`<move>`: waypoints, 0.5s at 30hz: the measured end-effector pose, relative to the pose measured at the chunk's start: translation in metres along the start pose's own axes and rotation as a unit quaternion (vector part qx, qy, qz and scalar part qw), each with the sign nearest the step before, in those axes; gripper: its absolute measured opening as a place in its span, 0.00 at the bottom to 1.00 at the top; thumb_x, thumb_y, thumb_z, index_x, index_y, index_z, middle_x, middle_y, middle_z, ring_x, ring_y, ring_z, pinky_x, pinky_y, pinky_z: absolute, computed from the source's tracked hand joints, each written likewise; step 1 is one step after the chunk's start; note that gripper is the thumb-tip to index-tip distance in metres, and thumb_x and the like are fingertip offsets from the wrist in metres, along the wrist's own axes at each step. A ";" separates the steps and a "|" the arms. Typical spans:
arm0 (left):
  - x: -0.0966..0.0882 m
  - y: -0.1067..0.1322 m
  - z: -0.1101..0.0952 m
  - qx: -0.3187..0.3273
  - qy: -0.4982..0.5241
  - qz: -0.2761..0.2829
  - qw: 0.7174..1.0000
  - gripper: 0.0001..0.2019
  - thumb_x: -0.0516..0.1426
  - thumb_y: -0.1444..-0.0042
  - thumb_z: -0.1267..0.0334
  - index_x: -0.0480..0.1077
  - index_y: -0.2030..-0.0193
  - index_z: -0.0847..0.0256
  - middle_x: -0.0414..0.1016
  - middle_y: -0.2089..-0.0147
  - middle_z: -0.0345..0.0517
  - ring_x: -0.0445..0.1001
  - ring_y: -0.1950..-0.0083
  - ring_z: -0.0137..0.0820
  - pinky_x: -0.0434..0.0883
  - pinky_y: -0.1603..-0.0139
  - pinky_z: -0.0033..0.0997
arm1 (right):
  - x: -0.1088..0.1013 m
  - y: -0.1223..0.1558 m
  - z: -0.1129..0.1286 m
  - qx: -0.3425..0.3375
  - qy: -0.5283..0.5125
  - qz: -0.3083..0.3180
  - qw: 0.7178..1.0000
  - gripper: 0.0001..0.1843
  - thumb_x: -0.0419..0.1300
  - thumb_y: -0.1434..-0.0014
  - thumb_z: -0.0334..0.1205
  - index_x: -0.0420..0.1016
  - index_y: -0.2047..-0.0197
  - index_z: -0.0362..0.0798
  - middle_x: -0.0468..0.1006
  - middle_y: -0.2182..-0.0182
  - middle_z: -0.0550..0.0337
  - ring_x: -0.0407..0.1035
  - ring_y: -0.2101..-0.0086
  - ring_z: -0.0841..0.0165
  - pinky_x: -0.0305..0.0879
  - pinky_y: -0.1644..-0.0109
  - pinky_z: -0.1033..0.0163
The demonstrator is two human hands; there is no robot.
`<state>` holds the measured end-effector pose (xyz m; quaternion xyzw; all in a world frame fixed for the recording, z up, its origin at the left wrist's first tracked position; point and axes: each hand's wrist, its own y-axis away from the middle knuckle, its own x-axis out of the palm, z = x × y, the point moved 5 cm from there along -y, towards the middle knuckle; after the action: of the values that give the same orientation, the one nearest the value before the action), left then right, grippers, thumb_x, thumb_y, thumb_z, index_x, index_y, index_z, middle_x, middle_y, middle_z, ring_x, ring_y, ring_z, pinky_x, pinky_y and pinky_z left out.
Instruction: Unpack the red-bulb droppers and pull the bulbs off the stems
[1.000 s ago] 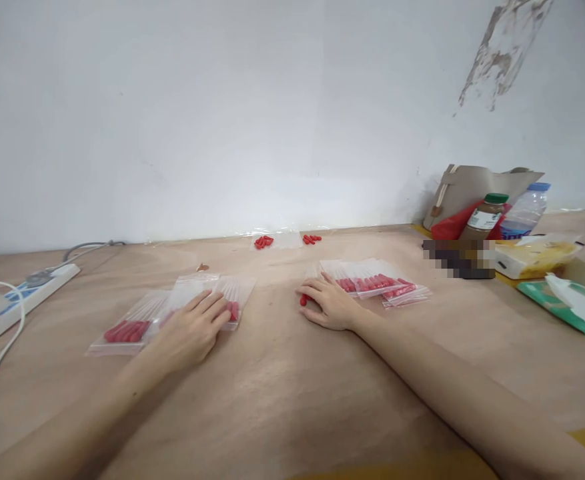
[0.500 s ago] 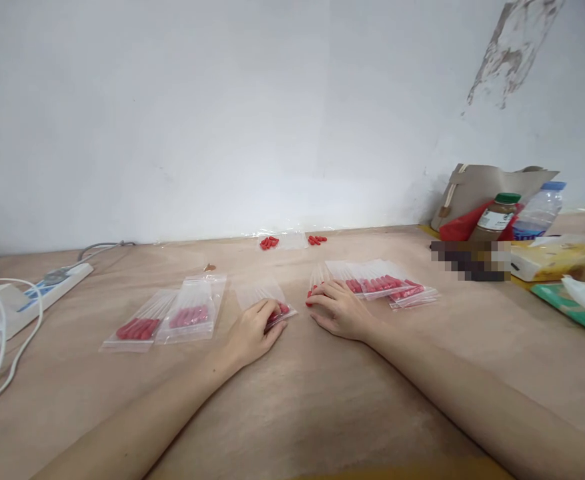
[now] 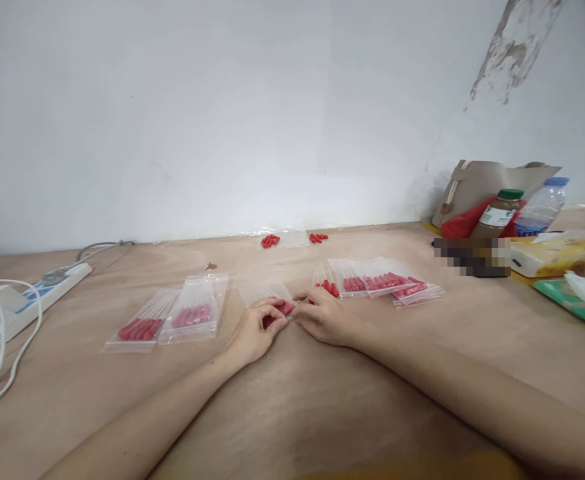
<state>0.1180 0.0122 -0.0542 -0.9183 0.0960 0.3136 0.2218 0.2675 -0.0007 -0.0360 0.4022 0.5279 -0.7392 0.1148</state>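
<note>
In the middle of the table lies a clear zip bag (image 3: 267,291) holding thin white sticks with red ends. My left hand (image 3: 255,331) pinches its near edge between thumb and fingers. On the right corner of that same edge, my right hand (image 3: 328,317) closes its thumb and fingertips. Just behind my right hand lie loose red-ended sticks (image 3: 327,288). To the left rest two filled zip bags, one bag (image 3: 145,327) beside another bag (image 3: 192,313). Several more filled bags (image 3: 379,280) overlap in a fan on the right.
By the wall lie small red pieces (image 3: 271,241) on clear plastic. A power strip (image 3: 67,280) with white cables is at the left. At the right stand a grey bag (image 3: 497,177), a green-capped bottle (image 3: 499,215), a blue-capped bottle (image 3: 545,203) and a yellow tissue pack (image 3: 555,257).
My right hand has moved left from the loose red-ended sticks to the bag's near right corner. My left thumb and fingers have closed together on the bag's edge.
</note>
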 end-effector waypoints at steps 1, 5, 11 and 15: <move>0.000 0.000 0.001 -0.005 0.009 0.001 1.000 0.05 0.57 0.49 0.65 0.71 0.73 0.61 0.71 0.51 0.51 0.68 0.47 0.37 0.63 0.44 0.47 | 0.000 -0.001 0.000 0.003 -0.006 -0.009 1.000 0.09 0.52 0.43 0.33 0.73 0.63 0.49 0.71 0.60 0.55 0.64 0.60 0.69 0.62 0.57 0.62; -0.002 0.000 0.003 -0.028 0.032 0.001 0.999 0.04 0.58 0.51 0.66 0.71 0.75 0.61 0.72 0.51 0.50 0.69 0.49 0.37 0.64 0.46 0.47 | -0.001 0.001 -0.003 0.018 -0.002 -0.042 0.999 0.08 0.53 0.44 0.33 0.73 0.67 0.49 0.70 0.60 0.54 0.65 0.60 0.69 0.63 0.57 0.61; -0.003 0.001 0.002 -0.040 0.056 0.002 0.998 0.04 0.60 0.53 0.65 0.71 0.76 0.61 0.71 0.50 0.51 0.69 0.49 0.38 0.64 0.45 0.47 | 0.002 0.004 -0.005 0.021 0.019 -0.024 0.999 0.07 0.55 0.43 0.37 0.75 0.67 0.50 0.70 0.57 0.52 0.65 0.58 0.67 0.62 0.56 0.60; -0.004 0.001 -0.001 -0.036 0.072 -0.001 0.997 0.05 0.60 0.54 0.65 0.70 0.76 0.62 0.72 0.52 0.50 0.70 0.50 0.37 0.64 0.46 0.45 | 0.004 0.000 -0.002 -0.004 0.047 -0.006 0.999 0.09 0.54 0.42 0.37 0.76 0.67 0.53 0.72 0.59 0.57 0.64 0.59 0.68 0.58 0.56 0.60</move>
<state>0.1154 0.0105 -0.0513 -0.9458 0.0996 0.2501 0.1816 0.2660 0.0019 -0.0389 0.4326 0.5380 -0.7183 0.0867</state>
